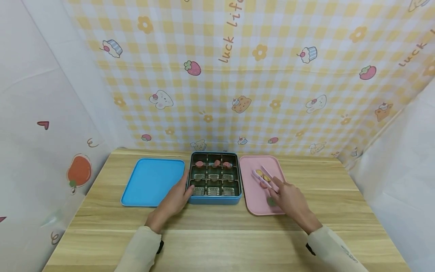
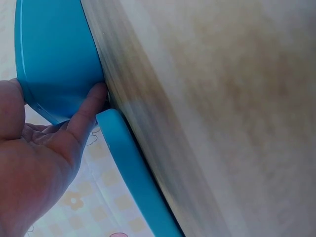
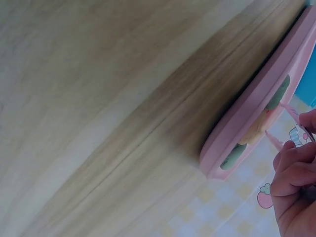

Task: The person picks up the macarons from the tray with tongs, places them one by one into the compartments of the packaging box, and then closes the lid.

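Note:
A blue rectangular tin (image 1: 214, 201) holds a dark, shiny insert divided into several compartments. Each back-row compartment contains a small reddish piece (image 1: 199, 163). My left hand (image 1: 176, 194) holds the tin's left side, thumb over the rim near the front corner and fingers along the outer wall. To the right, my right hand (image 1: 290, 198) grips pale pink tongs (image 1: 259, 178) over a pink tray (image 1: 253, 202). Their arms stand apart around yellowish round pieces (image 1: 266, 178). A pink piece (image 1: 263, 185) and a green piece (image 1: 271, 201) lie nearby on the tray.
A flat blue tray or lid (image 1: 153, 183) lies left of the tin, behind my left hand. Everything stands on a wooden table (image 1: 217, 241). A yellow-checked cloth (image 1: 217, 94) hangs along the back edge, with white cloth on both sides.

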`<state>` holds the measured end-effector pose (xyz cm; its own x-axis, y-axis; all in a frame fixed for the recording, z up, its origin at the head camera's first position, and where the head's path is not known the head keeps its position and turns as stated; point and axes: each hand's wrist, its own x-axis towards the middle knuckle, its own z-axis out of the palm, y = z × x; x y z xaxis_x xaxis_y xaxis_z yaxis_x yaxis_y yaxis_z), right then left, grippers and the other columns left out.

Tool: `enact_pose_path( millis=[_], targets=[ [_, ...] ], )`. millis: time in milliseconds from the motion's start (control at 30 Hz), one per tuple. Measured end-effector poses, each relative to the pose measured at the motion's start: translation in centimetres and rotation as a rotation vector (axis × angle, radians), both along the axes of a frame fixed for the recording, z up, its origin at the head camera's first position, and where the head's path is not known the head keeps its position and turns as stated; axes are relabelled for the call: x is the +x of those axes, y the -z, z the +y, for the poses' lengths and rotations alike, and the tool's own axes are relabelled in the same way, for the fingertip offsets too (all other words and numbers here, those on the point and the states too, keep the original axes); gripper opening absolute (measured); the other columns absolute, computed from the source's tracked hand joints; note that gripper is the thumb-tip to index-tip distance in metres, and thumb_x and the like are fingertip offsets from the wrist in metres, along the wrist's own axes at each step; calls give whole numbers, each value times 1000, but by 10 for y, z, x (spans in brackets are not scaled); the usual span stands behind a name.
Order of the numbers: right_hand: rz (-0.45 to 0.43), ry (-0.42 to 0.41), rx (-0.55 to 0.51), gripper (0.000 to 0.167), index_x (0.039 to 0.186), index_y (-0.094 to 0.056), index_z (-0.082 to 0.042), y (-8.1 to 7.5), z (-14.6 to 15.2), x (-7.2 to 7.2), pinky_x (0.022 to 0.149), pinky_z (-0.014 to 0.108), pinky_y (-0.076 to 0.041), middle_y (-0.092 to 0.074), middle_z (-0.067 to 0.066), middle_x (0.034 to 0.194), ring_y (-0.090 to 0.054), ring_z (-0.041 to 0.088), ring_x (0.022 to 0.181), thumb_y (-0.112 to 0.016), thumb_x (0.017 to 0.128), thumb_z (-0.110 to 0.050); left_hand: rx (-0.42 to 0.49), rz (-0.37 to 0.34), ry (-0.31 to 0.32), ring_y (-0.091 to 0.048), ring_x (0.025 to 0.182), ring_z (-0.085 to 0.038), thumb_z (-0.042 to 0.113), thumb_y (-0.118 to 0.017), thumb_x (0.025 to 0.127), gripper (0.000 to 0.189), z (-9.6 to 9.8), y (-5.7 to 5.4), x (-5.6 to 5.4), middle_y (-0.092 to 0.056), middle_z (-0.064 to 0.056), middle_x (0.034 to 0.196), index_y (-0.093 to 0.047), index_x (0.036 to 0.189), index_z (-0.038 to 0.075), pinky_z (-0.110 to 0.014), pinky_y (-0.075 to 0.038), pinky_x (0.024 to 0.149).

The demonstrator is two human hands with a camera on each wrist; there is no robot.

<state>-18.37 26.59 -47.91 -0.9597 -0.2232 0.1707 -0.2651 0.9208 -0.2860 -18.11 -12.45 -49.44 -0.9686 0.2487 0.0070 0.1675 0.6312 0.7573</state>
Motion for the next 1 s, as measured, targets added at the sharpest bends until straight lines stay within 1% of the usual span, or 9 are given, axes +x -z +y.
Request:
enact_pose_path(
  millis=[100,267,433,600,767,1000],
  targets=[
    [-13,2,-1,42,131,-61,-2,0,2,1,39,22,-31,-49,-3,58,-41,7,44,-67,93,-19,17,5,-1,-32,143,-41,17,-47,106,67,0,0,0,-26,-26,159,-8,158,0,-56,-35,111],
    [-19,6,4,43,131,-61,-1,0,2,1,40,24,-31,-50,-4,57,-41,8,45,-67,93,-20,23,-11,0,-31,144,-41,17,-46,106,68,1,-2,0,-24,-25,160,-6,159,0,-56,-33,112],
    [-16,1,16,42,130,-62,-1,1,2,1,40,24,-32,-51,-2,58,-42,8,45,-67,93,-20,11,-4,-2,-30,144,-41,17,-46,106,68,1,-2,2,-23,-25,160,-6,158,-1,-56,-33,113],
    [-15,1,36,41,130,-63,-1,3,2,0,40,24,-31,-47,-2,59,-40,9,45,-67,93,-19,-12,16,-11,-29,144,-43,16,-48,105,68,1,-2,4,-22,-27,159,-9,157,-3,-58,-32,112],
    [-1,-2,49,42,131,-63,0,3,1,-1,40,24,-29,-45,-1,59,-37,9,45,-68,94,-18,-21,12,-8,-28,145,-43,17,-48,105,68,0,-3,4,-21,-27,160,-8,157,-4,-58,-32,113],
    [29,-27,36,42,132,-61,1,0,-3,-2,40,23,-29,-44,-1,58,-36,9,44,-68,94,-17,-15,-6,-4,-27,146,-40,19,-46,106,68,0,-2,1,-20,-25,161,-7,158,-2,-56,-31,114]
  ],
)
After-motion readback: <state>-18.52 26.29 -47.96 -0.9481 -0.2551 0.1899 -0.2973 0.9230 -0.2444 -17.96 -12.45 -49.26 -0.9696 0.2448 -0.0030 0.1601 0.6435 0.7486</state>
